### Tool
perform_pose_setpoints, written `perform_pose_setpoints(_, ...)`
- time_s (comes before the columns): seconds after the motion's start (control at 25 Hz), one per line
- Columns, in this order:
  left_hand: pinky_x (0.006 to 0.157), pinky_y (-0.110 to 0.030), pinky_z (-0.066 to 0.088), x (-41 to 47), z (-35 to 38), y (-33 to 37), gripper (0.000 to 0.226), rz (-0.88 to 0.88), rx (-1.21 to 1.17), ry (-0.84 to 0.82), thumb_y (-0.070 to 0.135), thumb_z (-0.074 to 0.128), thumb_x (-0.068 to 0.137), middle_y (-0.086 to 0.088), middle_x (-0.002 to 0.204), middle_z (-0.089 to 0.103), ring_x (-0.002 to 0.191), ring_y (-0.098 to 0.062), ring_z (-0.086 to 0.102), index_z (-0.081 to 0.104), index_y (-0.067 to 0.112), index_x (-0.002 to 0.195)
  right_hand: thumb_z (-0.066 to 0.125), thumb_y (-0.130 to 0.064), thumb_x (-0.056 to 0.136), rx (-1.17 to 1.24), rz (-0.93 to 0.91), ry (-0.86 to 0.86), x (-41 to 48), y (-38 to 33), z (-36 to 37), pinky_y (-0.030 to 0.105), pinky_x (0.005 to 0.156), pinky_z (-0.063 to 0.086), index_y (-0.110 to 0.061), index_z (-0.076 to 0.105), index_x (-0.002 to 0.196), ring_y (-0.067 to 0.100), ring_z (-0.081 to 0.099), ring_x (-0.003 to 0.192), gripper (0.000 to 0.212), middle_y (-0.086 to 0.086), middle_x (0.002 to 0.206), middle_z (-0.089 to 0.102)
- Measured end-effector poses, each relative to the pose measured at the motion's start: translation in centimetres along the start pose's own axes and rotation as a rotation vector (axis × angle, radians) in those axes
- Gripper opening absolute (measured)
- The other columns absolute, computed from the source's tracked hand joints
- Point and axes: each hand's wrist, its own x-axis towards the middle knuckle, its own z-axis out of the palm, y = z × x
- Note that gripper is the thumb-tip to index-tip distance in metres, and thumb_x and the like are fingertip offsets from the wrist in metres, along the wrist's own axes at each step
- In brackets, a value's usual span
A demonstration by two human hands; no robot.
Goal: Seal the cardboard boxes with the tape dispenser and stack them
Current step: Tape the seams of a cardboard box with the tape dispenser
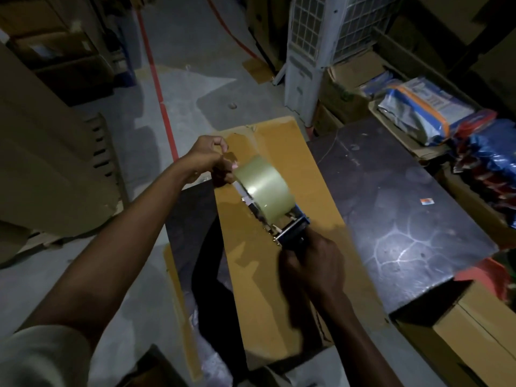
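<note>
The blue-framed tape dispenser [268,196] with its clear roll is sitting over the tan cardboard box [251,263] on the dark marbled table [405,219]. The right hand [312,263] is gripping its handle at the near end. The left hand [212,160] is pinching the tape at the roll's far left side.

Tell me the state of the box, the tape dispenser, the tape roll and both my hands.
cardboard box, unsealed, flaps apart with a dark gap
tape dispenser, over the box flap, handle gripped
tape roll, mounted on the dispenser
left hand, pinches the tape roll's end
right hand, grips the dispenser handle
</note>
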Motion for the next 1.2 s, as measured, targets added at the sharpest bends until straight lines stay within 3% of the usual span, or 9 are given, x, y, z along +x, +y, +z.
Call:
perform_pose_setpoints(0.16,0.043,-0.022,0.045,3.4,0.2,1.4,0.034,-0.078,0.054,-0.047,-0.019,0.060,0.079,-0.008,0.064,0.055,0.052,-0.018,0.056,0.051,0.015,0.078,0.063,-0.040,0.070,0.150,0.032,-0.012,0.8,-0.4,0.5,0.029,0.061,0.035,-0.019,0.067,0.085,0.041,0.069,0.076,0.026,0.012,0.075,0.074)
perform_pose_setpoints(0.32,0.048,-0.034,0.052,6.6,1.4,2.4,0.026,-0.189,-0.024,-0.064,-0.020,0.055,0.084,-0.027,0.071,0.065,0.051,-0.030,0.063,0.052,0.005,0.083,0.075,-0.029,0.074,0.198,0.085,0.018,2.0,-0.4,1.5,0.026,0.058,0.038,-0.017,0.065,0.080,0.026,0.066,0.058,0.016,0.006,0.062,0.066)
perform_pose_setpoints(0.44,0.045,-0.031,0.052,8.5,0.8,3.2,0.024,-0.141,0.000,-0.064,-0.019,0.056,0.085,-0.021,0.067,0.061,0.044,-0.025,0.061,0.053,0.005,0.088,0.083,-0.015,0.075,0.179,0.124,0.041,2.6,0.2,1.7,0.025,0.055,0.037,-0.015,0.065,0.076,0.021,0.064,0.053,0.018,0.004,0.059,0.065)
perform_pose_setpoints(0.48,0.045,-0.030,0.052,9.2,0.3,3.3,0.025,-0.117,0.015,-0.067,-0.019,0.056,0.086,-0.018,0.065,0.059,0.043,-0.022,0.060,0.052,0.006,0.085,0.080,-0.023,0.075,0.181,0.125,0.046,2.4,0.4,1.8,0.025,0.055,0.039,-0.013,0.068,0.078,0.023,0.065,0.054,0.017,0.005,0.061,0.068)
perform_pose_setpoints(0.6,0.046,-0.029,0.053,11.6,-1.4,3.8,0.031,-0.029,0.123,-0.149,-0.017,0.062,0.086,-0.015,0.068,0.061,0.047,-0.019,0.063,0.052,0.011,0.081,0.062,-0.048,0.068,0.194,0.121,0.067,1.7,0.2,2.0,0.026,0.050,0.040,-0.011,0.071,0.078,0.025,0.064,0.050,0.040,0.007,0.058,0.069)
perform_pose_setpoints(0.72,0.052,-0.033,0.057,14.6,-2.3,4.5,0.028,0.037,0.243,-0.131,-0.013,0.067,0.086,-0.015,0.074,0.063,0.056,-0.022,0.067,0.053,0.012,0.088,0.067,-0.036,0.065,0.098,0.102,0.043,1.4,0.1,2.6,0.023,0.052,0.038,-0.009,0.074,0.080,0.032,0.066,0.050,0.032,0.009,0.059,0.070)
perform_pose_setpoints(0.92,0.055,-0.038,0.052,18.6,-3.1,5.4,0.032,0.071,0.196,-0.133,-0.016,0.060,0.091,-0.031,0.080,0.070,0.055,-0.029,0.068,0.044,0.011,0.097,0.067,-0.035,0.066,0.099,0.154,0.000,2.7,-0.3,4.0,0.029,0.060,0.042,-0.005,0.075,0.094,0.038,0.071,0.066,0.042,0.015,0.073,0.074)
perform_pose_setpoints(1.2,0.057,-0.038,0.054,23.7,-2.6,3.2,0.037,0.066,0.217,-0.145,-0.013,0.069,0.087,-0.030,0.083,0.071,0.057,-0.026,0.070,0.043,0.012,0.097,0.071,-0.040,0.083,0.084,0.283,-0.079,6.0,-1.5,6.1,0.036,0.073,0.048,-0.016,0.069,0.112,0.034,0.071,0.095,0.037,0.009,0.098,0.077)
